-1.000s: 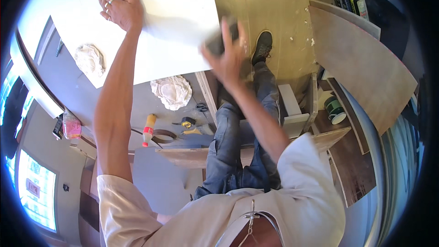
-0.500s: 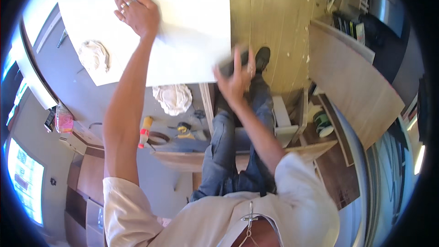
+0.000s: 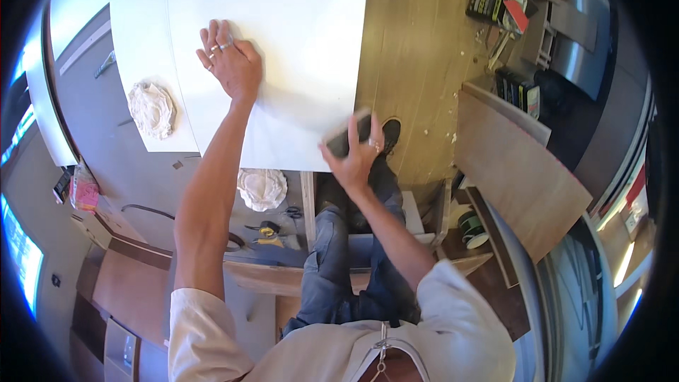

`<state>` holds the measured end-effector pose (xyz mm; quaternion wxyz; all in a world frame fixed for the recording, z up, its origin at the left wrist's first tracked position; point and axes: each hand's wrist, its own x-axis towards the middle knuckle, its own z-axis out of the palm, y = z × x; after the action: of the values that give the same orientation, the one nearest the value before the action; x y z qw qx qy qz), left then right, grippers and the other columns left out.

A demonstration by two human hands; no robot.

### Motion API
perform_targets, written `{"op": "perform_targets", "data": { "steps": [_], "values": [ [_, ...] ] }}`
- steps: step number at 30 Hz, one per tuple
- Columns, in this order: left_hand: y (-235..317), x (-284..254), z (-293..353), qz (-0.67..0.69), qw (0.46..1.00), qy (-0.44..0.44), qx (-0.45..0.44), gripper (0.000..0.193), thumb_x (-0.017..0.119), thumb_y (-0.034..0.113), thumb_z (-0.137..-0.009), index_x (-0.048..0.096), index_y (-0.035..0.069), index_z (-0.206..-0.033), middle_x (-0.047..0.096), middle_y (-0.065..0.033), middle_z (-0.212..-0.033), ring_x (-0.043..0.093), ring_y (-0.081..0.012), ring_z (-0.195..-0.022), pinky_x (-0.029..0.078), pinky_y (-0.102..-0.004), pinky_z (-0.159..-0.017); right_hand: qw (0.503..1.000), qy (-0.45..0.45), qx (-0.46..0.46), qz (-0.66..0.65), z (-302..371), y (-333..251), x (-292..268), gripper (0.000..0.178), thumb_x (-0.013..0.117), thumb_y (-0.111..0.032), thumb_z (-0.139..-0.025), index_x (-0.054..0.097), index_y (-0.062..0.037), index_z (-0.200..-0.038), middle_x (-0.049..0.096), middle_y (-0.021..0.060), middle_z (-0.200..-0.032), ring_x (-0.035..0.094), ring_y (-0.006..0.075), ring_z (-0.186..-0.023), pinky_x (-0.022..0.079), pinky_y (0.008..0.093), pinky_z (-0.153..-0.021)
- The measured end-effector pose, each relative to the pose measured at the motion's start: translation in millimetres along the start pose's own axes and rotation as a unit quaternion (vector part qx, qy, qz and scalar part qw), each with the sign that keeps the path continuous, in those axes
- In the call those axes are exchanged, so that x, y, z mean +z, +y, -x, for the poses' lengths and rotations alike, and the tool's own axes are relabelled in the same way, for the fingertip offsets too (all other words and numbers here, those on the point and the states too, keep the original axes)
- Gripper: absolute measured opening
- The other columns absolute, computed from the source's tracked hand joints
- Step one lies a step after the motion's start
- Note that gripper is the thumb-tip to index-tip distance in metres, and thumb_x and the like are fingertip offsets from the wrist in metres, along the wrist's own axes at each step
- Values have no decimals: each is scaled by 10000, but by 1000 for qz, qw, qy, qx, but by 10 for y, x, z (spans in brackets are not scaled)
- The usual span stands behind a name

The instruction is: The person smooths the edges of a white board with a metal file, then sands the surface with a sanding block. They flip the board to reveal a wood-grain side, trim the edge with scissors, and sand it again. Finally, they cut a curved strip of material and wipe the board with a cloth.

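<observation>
My left hand [image 3: 233, 67], with rings on its fingers, lies palm down on a large white panel [image 3: 297, 35], its fingers outstretched. At the panel's near right corner, my right hand [image 3: 359, 159] grips a dark rectangular sanding block [image 3: 348, 136] between thumb and fingers. The block overlaps the panel's right edge; whether its underside touches the panel is hidden. A crumpled white cloth [image 3: 152, 110] rests on a white strip left of my left arm. Another cloth [image 3: 262, 188] sits just beyond the panel's near edge.
Below the panel lie a yellow-black tape measure [image 3: 269, 228] and scissors [image 3: 293, 212] on a grey surface. A brown board [image 3: 520, 166] leans at the right, near a green-and-white roll [image 3: 472, 229]. Dark boxes [image 3: 488, 1] and wood scraps stand at the far right on the wooden floor [image 3: 403, 35].
The view has shifted, so the panel and both hands appear lower. My left fingers look more spread on the panel. The sanding block stays in my right hand near the corner.
</observation>
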<state>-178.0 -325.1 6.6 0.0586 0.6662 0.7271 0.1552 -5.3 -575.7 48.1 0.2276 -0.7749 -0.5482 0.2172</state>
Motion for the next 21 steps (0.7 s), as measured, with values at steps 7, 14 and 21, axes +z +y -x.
{"op": "perform_targets", "data": {
  "steps": [7, 14, 21],
  "values": [
    [41, 12, 12, 4, 1000, -16, -4, 491, 445, 137, -928, 488, 91, -1415, 424, -117, -1542, 270, -303, -1504, 98, -535, -1241, 994, 104, -22, 20, -2455, -55, 73, 937, 833, -519, -715, 473, -133, -1489, 299, 376, -1485, 343, 496, -1347, 300, 599, -1063],
    [-26, -29, 19, -12, 1000, -19, -16, 531, 481, 105, -904, 457, 136, -1434, 421, -72, -1546, 284, -284, -1498, 113, -530, -1241, 997, 7, -56, -47, -1321, 112, -58, 936, 836, -441, -745, 436, -81, -1512, 270, 385, -1501, 313, 502, -1382, 262, 591, -1115],
    [62, -62, -34, -5, 1000, -22, -14, 518, 470, 99, -917, 451, 150, -1433, 408, -56, -1554, 281, -274, -1500, 118, -528, -1242, 992, 95, -49, 61, -3490, -111, -4, 914, 770, -551, -775, 433, -135, -1516, 269, 366, -1501, 297, 481, -1391, 239, 611, -1110]
  ]
}}
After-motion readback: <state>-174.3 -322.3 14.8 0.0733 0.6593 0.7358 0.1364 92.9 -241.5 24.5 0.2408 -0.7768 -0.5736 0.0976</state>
